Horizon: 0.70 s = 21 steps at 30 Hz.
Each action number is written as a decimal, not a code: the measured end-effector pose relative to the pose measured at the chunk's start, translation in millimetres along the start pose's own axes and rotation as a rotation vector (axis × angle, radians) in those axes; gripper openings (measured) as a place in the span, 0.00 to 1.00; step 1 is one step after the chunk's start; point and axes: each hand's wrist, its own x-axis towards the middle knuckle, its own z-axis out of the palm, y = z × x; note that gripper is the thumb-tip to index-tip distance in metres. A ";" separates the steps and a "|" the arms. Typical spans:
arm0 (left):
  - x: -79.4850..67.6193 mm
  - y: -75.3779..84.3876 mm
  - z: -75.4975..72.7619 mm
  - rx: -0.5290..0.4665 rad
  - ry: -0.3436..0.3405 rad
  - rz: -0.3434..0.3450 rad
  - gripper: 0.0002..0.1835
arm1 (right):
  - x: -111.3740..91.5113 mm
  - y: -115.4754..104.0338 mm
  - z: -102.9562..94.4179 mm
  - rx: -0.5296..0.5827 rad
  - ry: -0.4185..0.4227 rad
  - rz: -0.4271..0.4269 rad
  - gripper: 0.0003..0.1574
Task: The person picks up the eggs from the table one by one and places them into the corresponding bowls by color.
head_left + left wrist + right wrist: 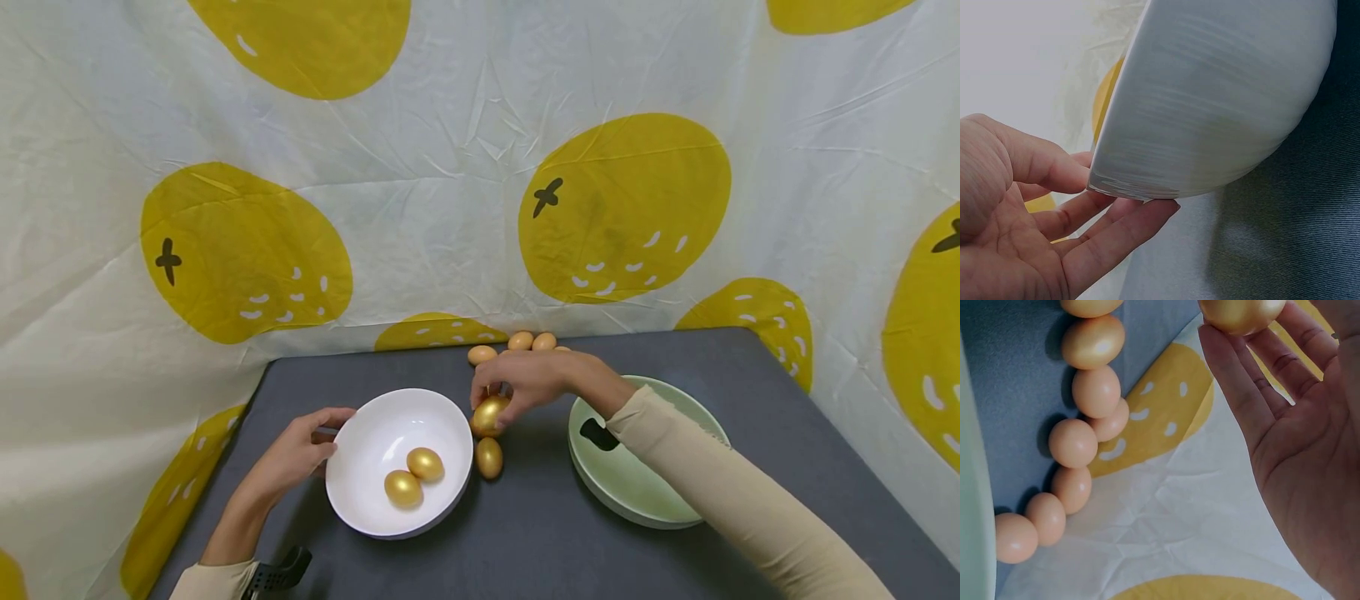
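My left hand pinches the near-left rim of a white bowl, thumb at the rim and fingers under its outer wall. Two golden eggs lie in the bowl, one golden egg touching the other golden egg. To the right of the bowl, my right hand holds a golden egg by its fingertips; in the right wrist view this egg is raised off the table. Another golden egg lies on the table just below it.
Several brown eggs lie in a winding row toward the table's back edge, with a golden egg at their end. A pale green bowl stands at right under my right forearm. A patterned cloth hangs behind the dark table.
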 end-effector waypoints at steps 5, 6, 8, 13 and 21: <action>-0.3 0.3 0.2 0.004 0.004 0.000 0.28 | 7.1 -3.6 0.5 -0.027 -0.003 -0.016 0.18; -0.4 0.4 0.3 0.004 0.005 -0.002 0.28 | 8.4 -5.1 0.3 -0.028 -0.005 -0.018 0.18; -0.7 0.3 0.6 0.004 0.007 -0.004 0.28 | 10.4 -7.7 0.1 -0.027 -0.008 -0.018 0.19; -0.5 -0.7 1.5 0.004 0.012 -0.005 0.28 | 16.5 -11.9 1.2 -0.015 -0.011 -0.025 0.20; -0.3 -2.7 3.4 0.009 0.018 0.005 0.28 | 28.6 -19.0 6.1 -0.005 -0.015 -0.052 0.21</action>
